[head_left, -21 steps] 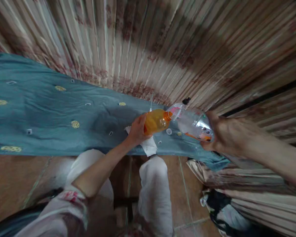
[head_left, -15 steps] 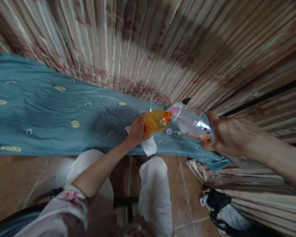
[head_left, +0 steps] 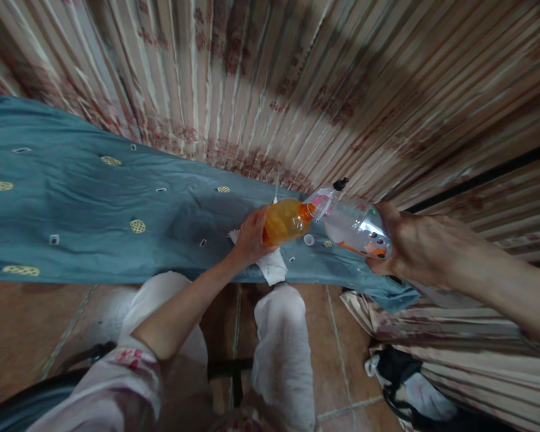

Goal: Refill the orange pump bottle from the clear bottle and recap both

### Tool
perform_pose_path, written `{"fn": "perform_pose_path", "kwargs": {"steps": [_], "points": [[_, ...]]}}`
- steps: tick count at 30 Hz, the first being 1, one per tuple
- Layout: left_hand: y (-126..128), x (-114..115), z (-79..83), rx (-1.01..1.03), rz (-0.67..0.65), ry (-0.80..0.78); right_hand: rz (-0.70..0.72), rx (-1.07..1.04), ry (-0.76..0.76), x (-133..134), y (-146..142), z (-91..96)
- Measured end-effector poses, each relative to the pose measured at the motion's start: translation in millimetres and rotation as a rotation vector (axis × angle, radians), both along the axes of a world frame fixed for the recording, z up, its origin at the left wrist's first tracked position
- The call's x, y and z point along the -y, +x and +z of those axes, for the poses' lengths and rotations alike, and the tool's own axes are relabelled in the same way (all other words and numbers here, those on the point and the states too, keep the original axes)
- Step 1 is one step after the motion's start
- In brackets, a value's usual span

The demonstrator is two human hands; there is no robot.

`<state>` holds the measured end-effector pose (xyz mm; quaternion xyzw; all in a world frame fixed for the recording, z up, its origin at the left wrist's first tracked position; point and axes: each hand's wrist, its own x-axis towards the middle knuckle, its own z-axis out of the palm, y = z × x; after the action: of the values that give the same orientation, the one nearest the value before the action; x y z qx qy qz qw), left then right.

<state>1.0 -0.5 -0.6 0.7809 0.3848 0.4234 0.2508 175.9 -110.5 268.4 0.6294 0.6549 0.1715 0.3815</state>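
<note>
Clock directions are read from the orange bottle, with twelve at the top of the view.

The left hand (head_left: 252,236) has its grip closed around the base end of the orange bottle (head_left: 287,222), a translucent, rounded plastic vessel. The right hand's (head_left: 392,243) grip is wrapped around the base end of a clear bottle (head_left: 353,227) at three o'clock, thin-walled and glossy, with orange colouring and dark spots. Both bottles are tilted, necks facing each other; whether the mouths touch or sit apart cannot be told. Fingers cover both base ends.

At two o'clock, a clear container with a pink marking and a black top (head_left: 341,183) is partly hidden behind the necks. A small pale disc (head_left: 308,239) lies at four o'clock. Crumpled white paper (head_left: 273,268), partly under the left hand, reaches the near edge of the counter (head_left: 94,204) between six and seven. A thin white item at eleven is too small to identify.

The counter's wrinkled teal cloth runs longest toward nine, offering most room there. The pleated curtain (head_left: 207,90) bounds the far edge at twelve; the knees (head_left: 279,312) sit close at six, above floor tiles (head_left: 333,372). A dark bundle toward five is cut off.
</note>
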Motion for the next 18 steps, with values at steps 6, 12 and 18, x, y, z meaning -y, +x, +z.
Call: {"fn": "perform_pose_path", "kwargs": {"steps": [6, 12, 18], "points": [[0.4, -0.1, 0.5, 0.006, -0.003, 0.017, 0.01, -0.007, 0.019, 0.8, 3.5, -1.4], [0.3, -1.1, -2.2, 0.015, -0.004, 0.015, -0.043, -0.011, 0.002, -0.7, -2.1, 0.3], [-0.1, -0.9, -1.5, 0.01, -0.012, 0.018, 0.0, -0.001, 0.008, 0.1, -0.5, -0.2]]}}
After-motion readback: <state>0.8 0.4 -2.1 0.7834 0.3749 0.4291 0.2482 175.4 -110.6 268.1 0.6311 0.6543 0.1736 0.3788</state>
